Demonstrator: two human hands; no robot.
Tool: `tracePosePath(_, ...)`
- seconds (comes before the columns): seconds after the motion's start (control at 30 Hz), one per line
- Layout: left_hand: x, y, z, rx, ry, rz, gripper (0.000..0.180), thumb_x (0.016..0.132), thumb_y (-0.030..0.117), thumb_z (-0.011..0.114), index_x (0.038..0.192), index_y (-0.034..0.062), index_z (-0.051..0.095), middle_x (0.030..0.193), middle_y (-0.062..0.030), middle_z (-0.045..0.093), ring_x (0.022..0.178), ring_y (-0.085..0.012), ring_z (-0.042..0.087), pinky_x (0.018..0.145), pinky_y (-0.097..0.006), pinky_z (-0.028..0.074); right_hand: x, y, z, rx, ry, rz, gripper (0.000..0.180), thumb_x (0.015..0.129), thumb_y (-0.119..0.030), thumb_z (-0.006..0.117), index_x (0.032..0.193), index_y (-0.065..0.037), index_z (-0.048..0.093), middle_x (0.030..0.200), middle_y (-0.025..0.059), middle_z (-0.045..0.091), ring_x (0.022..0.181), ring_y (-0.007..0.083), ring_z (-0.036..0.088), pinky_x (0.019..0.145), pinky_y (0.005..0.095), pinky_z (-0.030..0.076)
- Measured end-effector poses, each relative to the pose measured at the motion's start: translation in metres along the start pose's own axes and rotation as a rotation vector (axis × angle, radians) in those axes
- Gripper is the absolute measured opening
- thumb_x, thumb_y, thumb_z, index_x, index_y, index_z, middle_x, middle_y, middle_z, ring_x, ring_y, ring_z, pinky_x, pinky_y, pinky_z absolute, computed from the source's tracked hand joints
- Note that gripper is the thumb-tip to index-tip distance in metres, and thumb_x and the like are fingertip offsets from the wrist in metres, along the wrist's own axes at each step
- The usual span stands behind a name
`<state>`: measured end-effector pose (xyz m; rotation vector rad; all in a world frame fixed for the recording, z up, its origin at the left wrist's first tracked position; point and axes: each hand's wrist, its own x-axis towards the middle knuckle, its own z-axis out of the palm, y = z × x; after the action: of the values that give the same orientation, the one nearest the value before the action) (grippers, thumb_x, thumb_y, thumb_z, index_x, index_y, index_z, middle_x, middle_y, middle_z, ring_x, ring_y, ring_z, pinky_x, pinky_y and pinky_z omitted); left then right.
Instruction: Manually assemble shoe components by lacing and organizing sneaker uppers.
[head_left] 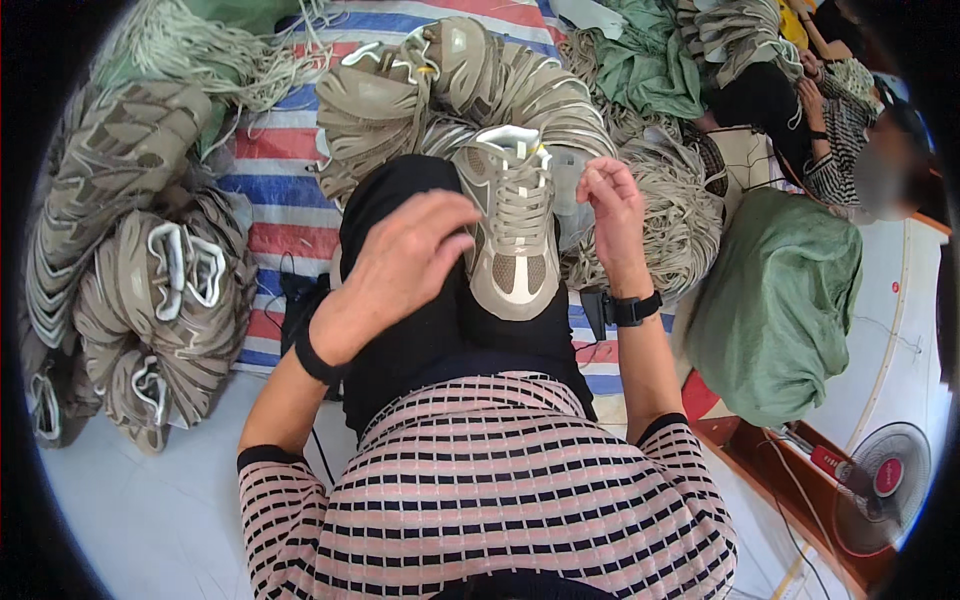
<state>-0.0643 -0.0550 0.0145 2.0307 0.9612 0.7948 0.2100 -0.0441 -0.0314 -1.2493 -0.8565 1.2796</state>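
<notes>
Beige sneaker (512,232) on lap | left hand (400,262) open, hovering | right hand (610,205) loosely curled — empty

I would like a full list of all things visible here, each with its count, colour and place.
laced shoe upper: one, beige and cream, on the lap between both hands
stacked shoe uppers: many, beige, piled at left and also beyond the lap
shoelace bundles: several, beige, upper left and right of the lap
striped sheet: one, red, white and blue, under the piles
green sack: one, at right
fan: one, white with red hub, lower right
other person: one, patterned sleeves, upper right
left hand: open, over the lap beside the shoe
right hand: fingers pinched, beside the laces
</notes>
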Motion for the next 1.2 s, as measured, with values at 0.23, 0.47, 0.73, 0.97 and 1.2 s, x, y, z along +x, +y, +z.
tracePosePath(0.23, 0.061, -0.018, 0.007, 0.165, 0.012, 0.055, 0.033, 0.074, 0.004, 0.065, 0.106, 0.003, 0.056, 0.112, -0.0134, 0.052, 0.106, -0.0311, 0.051, 0.088, -0.037, 0.043, -0.001, 0.01, 0.014, -0.285, -0.149, -0.034, 0.025, 0.084, -0.007, 0.059, 0.109, -0.007, 0.057, 0.08, -0.0029, 0.054, 0.069, 0.0059, 0.05, 0.064, 0.0205, 0.042)
tracePosePath(0.47, 0.08, -0.029, 0.015, 0.237, -0.103, 0.088, 0.024, 0.073, 0.006, 0.065, 0.096, 0.0032, 0.059, 0.103, -0.0116, 0.057, 0.099, -0.0306, 0.054, 0.085, -0.036, 0.044, 0.006, 0.01, 0.022, -0.513, -0.211, -0.298, 0.018, 0.079, -0.005, 0.063, 0.097, -0.004, 0.062, 0.079, 0.0004, 0.048, 0.066, 0.0083, 0.046, 0.061, 0.0213, 0.04)
tracePosePath(0.73, 0.086, -0.034, 0.013, -0.025, -0.187, -0.284, 0.007, 0.085, 0.007, 0.056, 0.09, 0.0023, 0.057, 0.101, -0.0059, 0.061, 0.091, -0.0135, 0.056, 0.077, -0.029, 0.045, 0.006, 0.012, 0.012, -0.37, -0.326, -0.239, 0.008, 0.082, -0.008, 0.061, 0.087, -0.003, 0.057, 0.083, 0.0005, 0.047, 0.073, 0.0093, 0.045, 0.067, 0.0214, 0.038)
tracePosePath(0.97, 0.086, -0.041, 0.006, -0.201, -0.215, -0.342, 0.009, 0.086, 0.005, 0.052, 0.094, 0.003, 0.056, 0.104, -0.0036, 0.059, 0.093, -0.0113, 0.052, 0.08, -0.026, 0.042, 0.01, 0.015, 0.006, -0.246, -0.412, -0.103, 0.008, 0.086, -0.012, 0.056, 0.089, -0.005, 0.054, 0.088, -0.0005, 0.044, 0.081, 0.0086, 0.044, 0.073, 0.0214, 0.036)
tracePosePath(1.2, 0.082, -0.042, 0.001, -0.06, -0.176, -0.223, 0.02, 0.082, 0.0, 0.053, 0.102, 0.0041, 0.055, 0.1, -0.0045, 0.057, 0.088, -0.015, 0.054, 0.075, -0.028, 0.043, 0.012, 0.017, 0.005, -0.258, -0.432, -0.119, 0.009, 0.086, -0.013, 0.056, 0.09, -0.005, 0.054, 0.089, -0.0003, 0.045, 0.082, 0.0092, 0.045, 0.074, 0.0214, 0.036)
